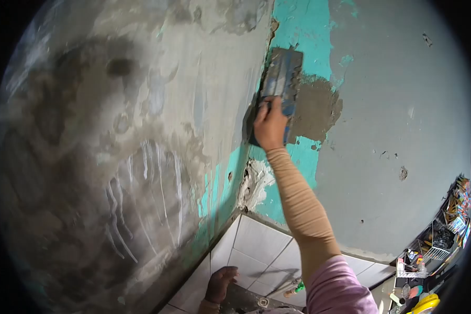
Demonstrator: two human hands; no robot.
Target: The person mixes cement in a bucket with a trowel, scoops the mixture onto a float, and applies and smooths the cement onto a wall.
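Observation:
My right hand (271, 128) is closed around the handle of a plastering trowel (283, 65). The trowel's long, mortar-smeared blade lies upright along the inner corner, against the turquoise-painted wall strip (303, 47). Just right of it is a patch of wet grey-brown mortar (318, 109). Low in the view, my left hand (222, 282) is in shadow in front of the white tiles (259, 240). Its fingers are loosely bent and apart, and I see nothing in them. A tan sleeve covers my right forearm.
A stained, bare cement wall (89, 157) fills the left side, and a grey wall (382, 104) the right. Rough white filler (255, 184) marks the lower corner. A tap with a green part (298, 287) sits below. Wire baskets of small goods (435, 254) are at lower right.

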